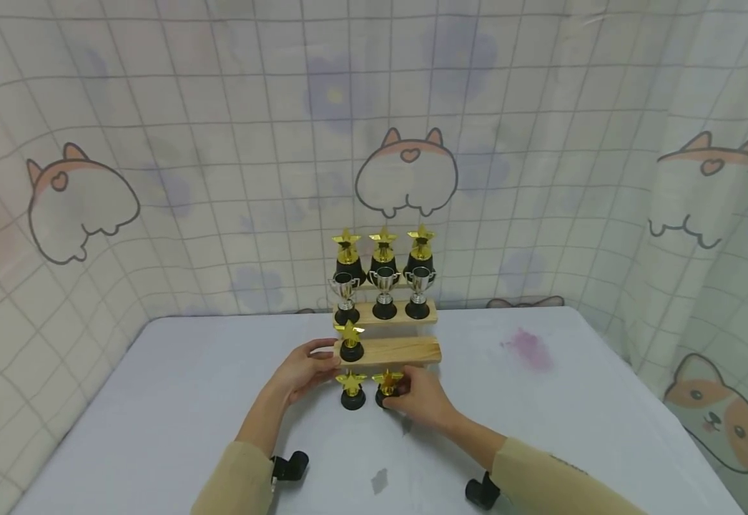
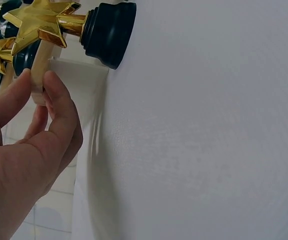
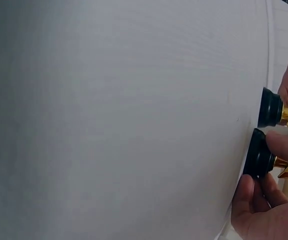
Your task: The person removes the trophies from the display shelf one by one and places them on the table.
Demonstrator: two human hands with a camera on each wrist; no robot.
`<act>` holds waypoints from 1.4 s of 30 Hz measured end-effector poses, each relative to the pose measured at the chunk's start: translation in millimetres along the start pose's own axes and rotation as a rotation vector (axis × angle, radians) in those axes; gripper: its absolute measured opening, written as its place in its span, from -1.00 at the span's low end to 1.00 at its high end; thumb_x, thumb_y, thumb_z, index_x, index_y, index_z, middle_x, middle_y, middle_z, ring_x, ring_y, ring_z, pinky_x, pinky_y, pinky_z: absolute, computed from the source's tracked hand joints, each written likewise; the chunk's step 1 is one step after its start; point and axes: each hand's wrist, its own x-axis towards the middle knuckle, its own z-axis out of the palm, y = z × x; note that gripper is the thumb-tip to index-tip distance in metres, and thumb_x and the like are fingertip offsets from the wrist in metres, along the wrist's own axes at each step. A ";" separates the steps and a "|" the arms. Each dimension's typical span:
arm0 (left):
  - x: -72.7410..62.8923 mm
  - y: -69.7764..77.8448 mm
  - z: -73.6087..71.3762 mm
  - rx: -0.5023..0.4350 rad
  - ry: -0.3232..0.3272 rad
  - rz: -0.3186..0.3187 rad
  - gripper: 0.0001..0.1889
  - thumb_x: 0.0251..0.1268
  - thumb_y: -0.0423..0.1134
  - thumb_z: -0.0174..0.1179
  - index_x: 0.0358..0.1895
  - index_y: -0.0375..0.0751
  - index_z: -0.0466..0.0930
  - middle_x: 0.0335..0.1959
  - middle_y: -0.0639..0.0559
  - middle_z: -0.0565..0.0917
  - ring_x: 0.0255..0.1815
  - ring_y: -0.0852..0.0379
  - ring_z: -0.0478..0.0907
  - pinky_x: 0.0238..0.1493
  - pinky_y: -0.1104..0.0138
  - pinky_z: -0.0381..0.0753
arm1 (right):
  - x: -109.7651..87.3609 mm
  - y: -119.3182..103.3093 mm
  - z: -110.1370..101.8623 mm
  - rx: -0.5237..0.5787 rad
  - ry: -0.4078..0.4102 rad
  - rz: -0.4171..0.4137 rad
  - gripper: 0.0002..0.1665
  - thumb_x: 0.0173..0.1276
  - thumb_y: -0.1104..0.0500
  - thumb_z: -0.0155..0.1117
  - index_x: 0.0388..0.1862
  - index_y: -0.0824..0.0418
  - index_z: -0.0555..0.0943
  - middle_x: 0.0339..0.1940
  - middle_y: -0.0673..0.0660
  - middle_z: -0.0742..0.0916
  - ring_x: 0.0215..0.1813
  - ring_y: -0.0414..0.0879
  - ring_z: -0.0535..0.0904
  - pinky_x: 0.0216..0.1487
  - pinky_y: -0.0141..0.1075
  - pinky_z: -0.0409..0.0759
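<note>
My left hand (image 1: 306, 368) pinches the left end of the lowest wooden shelf board (image 1: 400, 351) between thumb and fingers; the left wrist view shows this grip from the side. On that board's left end stands a small gold star trophy (image 1: 351, 342) with a black base. In front of the board, a second star trophy (image 1: 352, 391) stands on the table. Just right of it, my right hand (image 1: 424, 397) holds a third star trophy (image 1: 385, 387). In the right wrist view, thumb and fingers close round that trophy's black base (image 3: 258, 152), down at the tabletop.
Three silver cup trophies (image 1: 384, 290) line the middle board (image 1: 366, 313). Behind and above them stand three larger gold star trophies (image 1: 383, 247). A white cloth (image 1: 219, 400) covers the table, and a patterned curtain (image 1: 239, 179) hangs behind.
</note>
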 end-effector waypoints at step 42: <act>-0.5 -0.7 1.0 0.013 0.007 -0.008 -0.42 0.42 -0.53 0.22 0.46 -0.37 0.32 0.21 -0.39 0.55 0.02 -0.08 0.68 0.08 0.16 0.72 | -4.2 -17.9 -53.7 -0.001 0.164 -0.164 -0.87 0.32 0.39 0.40 -0.17 0.28 0.67 -0.30 -0.01 0.71 -0.24 -0.16 0.62 -0.16 -0.28 0.68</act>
